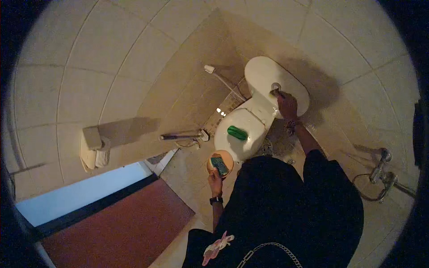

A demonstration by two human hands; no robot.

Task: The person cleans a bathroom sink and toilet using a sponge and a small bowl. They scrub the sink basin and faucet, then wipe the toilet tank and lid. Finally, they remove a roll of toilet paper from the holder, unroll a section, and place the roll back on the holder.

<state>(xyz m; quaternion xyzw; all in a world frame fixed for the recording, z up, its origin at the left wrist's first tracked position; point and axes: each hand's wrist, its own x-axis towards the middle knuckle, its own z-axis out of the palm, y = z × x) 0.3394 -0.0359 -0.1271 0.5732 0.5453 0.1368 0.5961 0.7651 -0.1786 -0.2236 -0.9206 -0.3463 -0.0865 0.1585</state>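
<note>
My left hand [215, 181] grips a round orange bowl [229, 157] by its near rim. Inside the bowl lies a dark green scouring sponge [219, 165], close to my fingers. My right hand [287, 105] is over the white toilet tank lid [261, 71], with its closed fingertips beside the round metal flush button [276, 86]. Something small and brownish shows at those fingertips, too small to name. On the closed white toilet lid [250, 123] rests a green oval scrubbing brush [237, 132], touched by neither hand.
A hose with a white spray head [209, 69] hangs on the wall left of the tank. A long-handled squeegee or brush [183, 136] is further left. A wall shelf [89, 154] sticks out at the left, above a reddish-brown door [120, 228]. A metal tap [382, 167] juts out at the right.
</note>
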